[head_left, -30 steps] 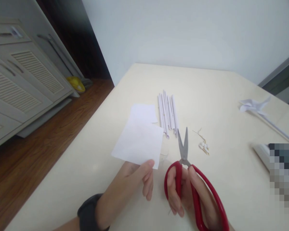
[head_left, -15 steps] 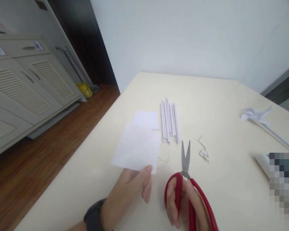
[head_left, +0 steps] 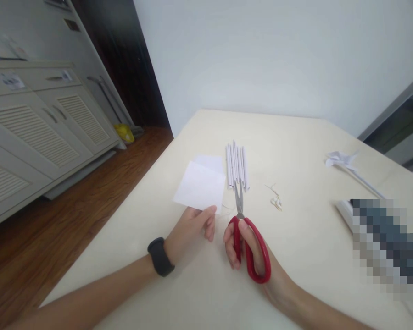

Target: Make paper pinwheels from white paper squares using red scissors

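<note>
My left hand (head_left: 196,224) pinches the near edge of a square white sheet of paper (head_left: 199,188) between thumb and fingers. Partly covered by that sheet, more white paper (head_left: 209,162) lies on the table behind it. In my right hand (head_left: 248,243) are red-handled scissors (head_left: 239,206), with thumb and fingers through the loops. Their blades are slightly apart and point away from me, toward the near ends of several rolled white paper tubes (head_left: 237,165). No paper is between the blades.
A small heap of thin string and white-tipped bits (head_left: 276,200) lies right of the scissors. Farther right are a white paper pinwheel (head_left: 342,160) on a stick and a blurred-out device (head_left: 385,243). The table (head_left: 282,133) meets a wall behind; a cabinet (head_left: 44,123) stands left.
The view has shifted, so more of both forearms shows. The held sheet and scissors appear farther up the picture, and the blades now sit just in front of the tubes.
</note>
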Tool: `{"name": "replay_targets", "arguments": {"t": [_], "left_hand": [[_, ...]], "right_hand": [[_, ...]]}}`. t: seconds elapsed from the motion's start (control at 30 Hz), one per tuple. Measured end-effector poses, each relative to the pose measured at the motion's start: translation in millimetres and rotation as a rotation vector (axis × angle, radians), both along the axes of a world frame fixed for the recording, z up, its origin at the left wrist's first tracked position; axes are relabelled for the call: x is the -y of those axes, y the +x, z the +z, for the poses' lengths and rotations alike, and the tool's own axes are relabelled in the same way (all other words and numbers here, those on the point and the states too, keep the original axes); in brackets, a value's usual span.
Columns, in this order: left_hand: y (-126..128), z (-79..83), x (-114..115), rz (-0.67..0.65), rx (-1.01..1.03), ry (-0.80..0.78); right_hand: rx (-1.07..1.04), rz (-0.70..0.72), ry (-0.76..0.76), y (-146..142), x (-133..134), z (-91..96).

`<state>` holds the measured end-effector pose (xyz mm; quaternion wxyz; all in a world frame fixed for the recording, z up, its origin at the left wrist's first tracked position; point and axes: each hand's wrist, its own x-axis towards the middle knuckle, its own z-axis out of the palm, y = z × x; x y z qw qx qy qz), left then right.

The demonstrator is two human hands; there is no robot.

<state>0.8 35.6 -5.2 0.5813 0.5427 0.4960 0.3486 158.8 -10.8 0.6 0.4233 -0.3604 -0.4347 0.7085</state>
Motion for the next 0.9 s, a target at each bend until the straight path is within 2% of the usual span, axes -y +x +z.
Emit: {"name": "replay_targets", "arguments": {"t": [0.57, 0.9], "left_hand": [[-1, -2.8, -2, -0.026, 0.018, -0.069], [-1, -3.1, -4, 0.004, 0.045, -0.073]], "right_hand": [[0.037, 0.0, -0.033, -1, -2, -3.7], [0.074, 0.012, 0.008, -1, -11, 11.8]]}}
